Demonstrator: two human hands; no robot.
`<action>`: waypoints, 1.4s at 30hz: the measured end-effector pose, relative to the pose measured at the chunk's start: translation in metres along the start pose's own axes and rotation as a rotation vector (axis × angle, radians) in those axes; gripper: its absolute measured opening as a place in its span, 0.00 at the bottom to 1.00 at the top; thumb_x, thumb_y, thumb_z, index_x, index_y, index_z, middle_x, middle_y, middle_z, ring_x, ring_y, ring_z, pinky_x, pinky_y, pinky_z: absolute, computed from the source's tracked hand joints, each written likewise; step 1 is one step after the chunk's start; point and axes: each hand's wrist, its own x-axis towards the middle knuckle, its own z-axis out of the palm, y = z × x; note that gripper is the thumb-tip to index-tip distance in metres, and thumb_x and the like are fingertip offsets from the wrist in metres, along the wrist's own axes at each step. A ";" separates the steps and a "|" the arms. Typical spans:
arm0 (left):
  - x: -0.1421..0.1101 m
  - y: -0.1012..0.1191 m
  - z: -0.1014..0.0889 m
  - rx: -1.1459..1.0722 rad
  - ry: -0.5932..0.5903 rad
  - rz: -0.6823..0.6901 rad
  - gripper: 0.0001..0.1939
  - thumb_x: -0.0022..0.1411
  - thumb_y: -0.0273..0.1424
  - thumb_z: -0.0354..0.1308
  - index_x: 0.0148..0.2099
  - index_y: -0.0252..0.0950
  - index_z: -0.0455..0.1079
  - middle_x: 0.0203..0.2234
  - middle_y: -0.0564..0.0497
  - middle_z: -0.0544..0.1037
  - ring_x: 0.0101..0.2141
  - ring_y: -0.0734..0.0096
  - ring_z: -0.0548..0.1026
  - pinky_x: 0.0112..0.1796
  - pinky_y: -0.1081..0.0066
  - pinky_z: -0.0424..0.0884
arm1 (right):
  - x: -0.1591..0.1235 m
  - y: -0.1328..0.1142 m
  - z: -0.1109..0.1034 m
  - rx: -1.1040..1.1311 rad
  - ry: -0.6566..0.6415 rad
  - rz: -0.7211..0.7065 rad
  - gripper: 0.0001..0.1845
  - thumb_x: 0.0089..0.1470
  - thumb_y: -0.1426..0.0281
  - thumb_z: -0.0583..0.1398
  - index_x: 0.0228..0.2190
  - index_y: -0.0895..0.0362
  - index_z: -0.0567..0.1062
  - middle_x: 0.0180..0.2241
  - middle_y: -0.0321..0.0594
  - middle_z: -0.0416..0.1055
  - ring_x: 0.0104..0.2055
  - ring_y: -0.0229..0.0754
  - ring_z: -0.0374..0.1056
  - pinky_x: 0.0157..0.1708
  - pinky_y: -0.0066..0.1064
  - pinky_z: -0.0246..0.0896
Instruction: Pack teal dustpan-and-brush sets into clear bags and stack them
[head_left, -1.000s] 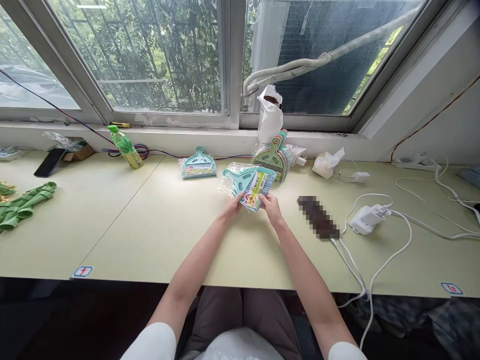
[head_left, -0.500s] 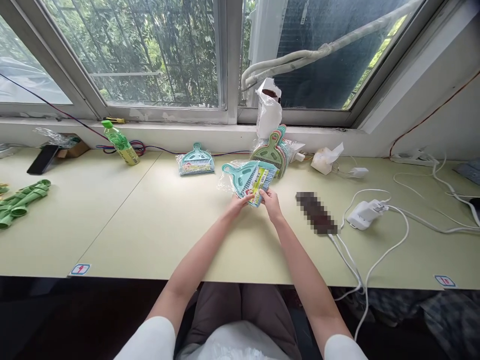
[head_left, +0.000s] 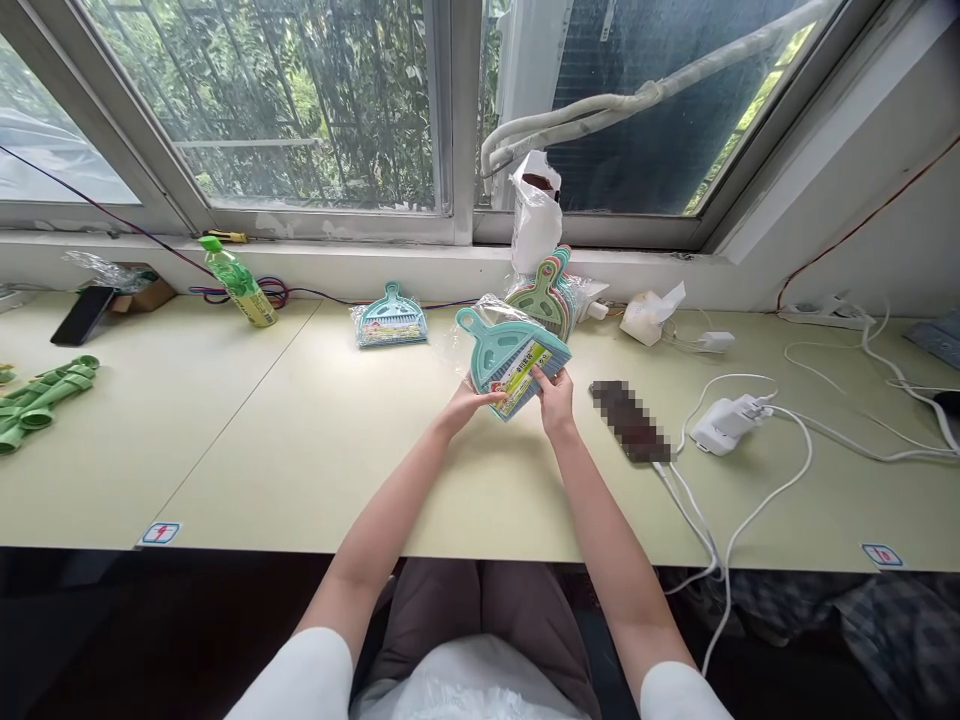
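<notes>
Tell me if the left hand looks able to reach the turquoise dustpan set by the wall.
Probably yes: only tabletop lies between the left hand and the wall-side dustpan set, though that hand would likely first have to let go of the held dustpan set.

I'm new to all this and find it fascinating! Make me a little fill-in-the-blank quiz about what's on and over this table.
1. Of the left hand and the right hand holding the packaged turquoise dustpan, the one nearer the white charger is the ____ one.
2. A second turquoise dustpan lies, as the camera sees it, to the ____ of the held one.
3. The cap on the drink bottle is coloured ____.

Missing words: right; left; green.
</notes>
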 end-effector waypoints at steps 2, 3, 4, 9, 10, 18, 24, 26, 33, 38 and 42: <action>0.001 0.000 0.001 -0.116 0.012 -0.001 0.29 0.48 0.38 0.69 0.52 0.37 0.69 0.48 0.44 0.76 0.50 0.55 0.73 0.53 0.58 0.65 | 0.002 0.001 -0.002 0.015 -0.007 0.003 0.27 0.38 0.60 0.69 0.40 0.56 0.70 0.44 0.44 0.75 0.45 0.46 0.71 0.39 0.35 0.70; 0.001 0.000 0.000 -0.161 0.032 -0.013 0.28 0.50 0.40 0.68 0.52 0.37 0.69 0.47 0.44 0.76 0.49 0.55 0.73 0.52 0.58 0.66 | 0.003 0.002 -0.003 0.030 -0.021 0.007 0.27 0.37 0.60 0.70 0.40 0.56 0.71 0.43 0.43 0.75 0.44 0.45 0.72 0.39 0.35 0.70; 0.002 -0.001 -0.001 -0.189 0.059 -0.028 0.27 0.51 0.40 0.67 0.52 0.37 0.69 0.46 0.45 0.77 0.48 0.56 0.74 0.51 0.58 0.66 | 0.003 0.002 -0.003 0.044 -0.040 0.011 0.26 0.36 0.61 0.70 0.39 0.56 0.71 0.42 0.42 0.76 0.43 0.45 0.72 0.38 0.35 0.70; 0.004 -0.014 -0.004 -0.196 0.148 -0.144 0.22 0.50 0.33 0.68 0.48 0.34 0.71 0.42 0.46 0.79 0.43 0.61 0.77 0.51 0.59 0.68 | 0.002 0.000 -0.002 0.042 -0.051 -0.007 0.25 0.36 0.62 0.70 0.38 0.56 0.72 0.40 0.42 0.76 0.40 0.44 0.73 0.36 0.35 0.70; 0.003 -0.017 -0.003 -0.183 0.144 -0.177 0.22 0.50 0.33 0.68 0.47 0.34 0.71 0.42 0.45 0.79 0.42 0.61 0.77 0.50 0.59 0.68 | 0.002 0.000 -0.003 0.034 -0.031 -0.013 0.26 0.36 0.62 0.70 0.38 0.56 0.72 0.40 0.42 0.76 0.40 0.44 0.73 0.36 0.35 0.70; 0.001 -0.013 0.010 -0.157 0.050 -0.079 0.33 0.49 0.33 0.69 0.57 0.36 0.65 0.48 0.43 0.76 0.49 0.56 0.74 0.52 0.58 0.66 | 0.006 -0.002 -0.008 0.007 0.056 -0.007 0.27 0.34 0.62 0.70 0.37 0.58 0.72 0.38 0.44 0.76 0.38 0.46 0.73 0.36 0.39 0.71; 0.001 -0.013 0.004 -0.134 0.103 -0.043 0.38 0.50 0.34 0.68 0.61 0.42 0.59 0.50 0.46 0.75 0.49 0.57 0.74 0.52 0.57 0.67 | 0.002 -0.005 -0.002 -0.019 0.040 -0.018 0.27 0.35 0.62 0.69 0.38 0.58 0.71 0.39 0.45 0.76 0.38 0.45 0.73 0.37 0.39 0.71; 0.000 -0.013 0.004 -0.116 0.081 -0.066 0.39 0.49 0.33 0.69 0.62 0.42 0.59 0.50 0.45 0.75 0.50 0.56 0.73 0.53 0.57 0.66 | 0.001 -0.002 0.000 -0.036 0.065 -0.044 0.26 0.36 0.62 0.69 0.39 0.58 0.71 0.40 0.45 0.76 0.39 0.45 0.72 0.39 0.39 0.70; -0.007 -0.007 0.010 -0.001 0.045 -0.088 0.40 0.48 0.32 0.69 0.63 0.41 0.59 0.49 0.42 0.75 0.51 0.54 0.73 0.54 0.54 0.65 | 0.005 0.004 -0.003 -0.144 0.134 -0.087 0.24 0.39 0.60 0.67 0.38 0.58 0.71 0.38 0.44 0.76 0.40 0.45 0.72 0.40 0.38 0.69; -0.002 -0.004 0.004 -0.002 0.083 -0.099 0.38 0.46 0.31 0.69 0.60 0.39 0.63 0.46 0.42 0.77 0.48 0.53 0.75 0.50 0.55 0.70 | 0.006 -0.007 -0.003 -0.019 -0.095 0.023 0.28 0.47 0.46 0.59 0.39 0.56 0.72 0.37 0.43 0.76 0.39 0.45 0.72 0.37 0.36 0.69; 0.007 -0.006 -0.009 -0.016 0.166 -0.096 0.38 0.41 0.30 0.72 0.56 0.36 0.66 0.43 0.43 0.79 0.44 0.54 0.77 0.46 0.60 0.74 | 0.009 -0.005 -0.001 -0.004 -0.231 0.008 0.27 0.52 0.45 0.53 0.34 0.55 0.73 0.32 0.41 0.75 0.37 0.45 0.71 0.36 0.35 0.67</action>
